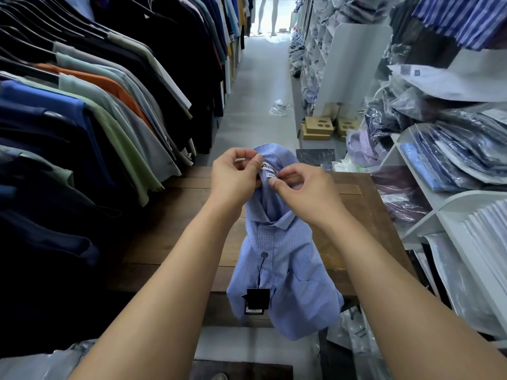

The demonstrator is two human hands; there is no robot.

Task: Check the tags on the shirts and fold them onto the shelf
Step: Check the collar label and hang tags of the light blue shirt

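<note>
Two hands are working one blue shirt (282, 242) at centre frame, lifting it by the collar (277, 218) over the wooden surface (175, 237), with its hem drooping past the near edge. The left hand (236, 174) is pinching the collar's top edge beside the neck label (270, 166). The right hand (304, 193) is pinching just below it. Both grips are narrow, thumb and fingers closing on fabric, apparently spreading the collar so the label is facing up for reading.

Count: one shirt in hand, two sewn labels (a white brand strip and a smaller one right under it), and one black hang tag (257, 300) dangling on a cord (260, 270) at lower centre. Tag check is looking under way, folding not yet begun.

The shelf (428, 185) at right is holding bagged shirts (450, 149). Hanging shirts (96, 105) are filling the left, too many to count.
</note>
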